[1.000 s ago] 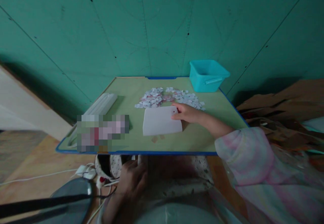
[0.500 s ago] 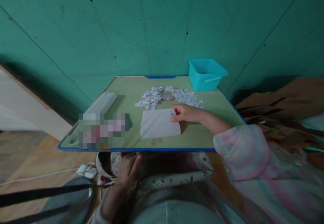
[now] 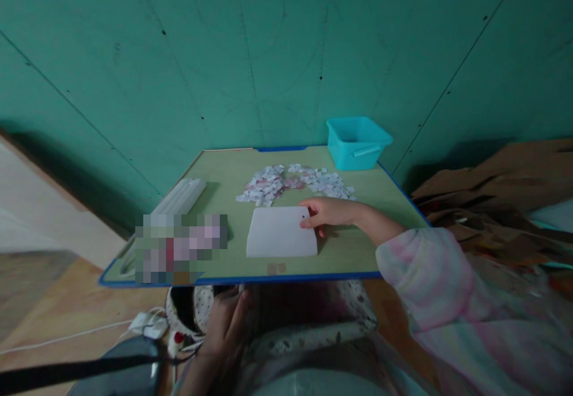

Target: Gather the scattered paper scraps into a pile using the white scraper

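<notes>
On the table, my right hand (image 3: 329, 212) pinches the upper right corner of a white card (image 3: 277, 235), thumb on top. The card has rounded corners and a small dark dot near the pinched corner. Just beyond it lies a heap of small white paper-like pieces (image 3: 264, 188), spread to the right in an arc, with some pinkish ones among them. My left hand (image 3: 226, 321) is low, below the table's near edge, above my lap. Its fingers look curled; a small pale bit shows by the thumb, too unclear to name.
The pale green table (image 3: 215, 205) has a blue rim. A turquoise basket (image 3: 358, 145) stands at its back right corner. White packaged lengths (image 3: 181, 198) and a pixelated item (image 3: 188, 249) lie at left. Cardboard (image 3: 492, 172) is piled at right; a green wall (image 3: 268, 55) rises behind.
The whole scene sits lower in the picture as my head view has shifted upward. My right hand still holds the card at the same corner, and my left hand stays low.
</notes>
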{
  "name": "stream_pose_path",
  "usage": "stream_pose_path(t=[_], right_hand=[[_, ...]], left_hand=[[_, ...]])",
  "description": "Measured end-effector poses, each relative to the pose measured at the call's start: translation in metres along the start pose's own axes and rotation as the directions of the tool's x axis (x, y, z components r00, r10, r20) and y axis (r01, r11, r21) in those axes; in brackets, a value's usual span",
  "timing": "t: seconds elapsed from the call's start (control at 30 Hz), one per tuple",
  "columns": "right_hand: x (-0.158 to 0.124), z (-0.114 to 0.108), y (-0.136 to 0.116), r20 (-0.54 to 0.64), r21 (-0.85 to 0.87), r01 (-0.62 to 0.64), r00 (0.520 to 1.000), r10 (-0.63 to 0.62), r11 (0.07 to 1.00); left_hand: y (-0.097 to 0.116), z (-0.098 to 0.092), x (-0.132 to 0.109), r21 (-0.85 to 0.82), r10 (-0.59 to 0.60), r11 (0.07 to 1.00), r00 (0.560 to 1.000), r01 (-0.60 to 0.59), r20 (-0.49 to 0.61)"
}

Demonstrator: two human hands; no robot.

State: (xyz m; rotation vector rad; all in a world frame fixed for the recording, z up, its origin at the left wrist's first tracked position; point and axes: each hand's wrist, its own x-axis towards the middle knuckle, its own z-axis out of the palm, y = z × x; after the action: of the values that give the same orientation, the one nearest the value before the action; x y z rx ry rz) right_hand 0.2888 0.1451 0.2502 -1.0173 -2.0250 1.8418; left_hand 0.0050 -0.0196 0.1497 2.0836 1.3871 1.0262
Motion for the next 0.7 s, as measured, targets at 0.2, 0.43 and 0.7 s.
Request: stream_pose_path(t=[0.2, 0.43, 0.7], right_hand=[[0.001, 0.002, -0.002, -0.061, -0.038, 0.01, 0.998, -0.012, 0.999], [-0.001, 0.01, -0.006, -0.036, -0.081, 0.011, 0.999, -0.014, 0.997], [0.006, 0.01, 0.009, 0.033, 0.012, 0.017, 0.999, -0.018, 1.0]], left_hand=[[-0.005, -0.002, -0.005, 0.01, -0.001, 1.0, 0.999, 0.001, 0.047], [0.0, -0.007, -0.006, 0.083, 0.066, 0.994, 0.997, -0.07, 0.045], [-0.008, 0.002, -0.007, 0.166, 0.095, 0.981, 0.994, -0.102, 0.048]])
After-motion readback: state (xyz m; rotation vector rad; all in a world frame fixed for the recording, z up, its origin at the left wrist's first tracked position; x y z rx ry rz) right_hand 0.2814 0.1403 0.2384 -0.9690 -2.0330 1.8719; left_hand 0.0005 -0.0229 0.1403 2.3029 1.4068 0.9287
